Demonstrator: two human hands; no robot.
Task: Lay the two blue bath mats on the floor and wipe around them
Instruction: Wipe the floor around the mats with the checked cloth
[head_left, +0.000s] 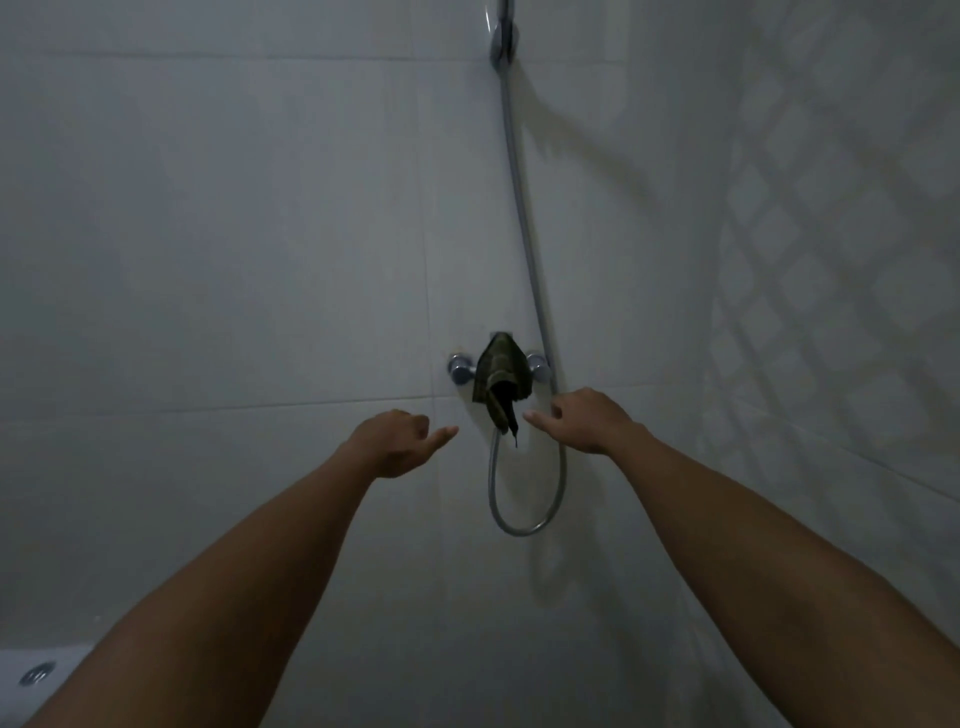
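Head view: both arms stretched toward the tap (460, 367) mid-frame, left hand (397, 441) loosely curled, right hand (584, 421) released, each empty, thumbs flanking the dark cloth (500, 376) draped there. Mats out of frame.

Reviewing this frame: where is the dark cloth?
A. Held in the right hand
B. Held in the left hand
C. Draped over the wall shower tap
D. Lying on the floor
C: the dark cloth hangs over the shower tap on the wall, while the left hand and right hand are both empty below it.
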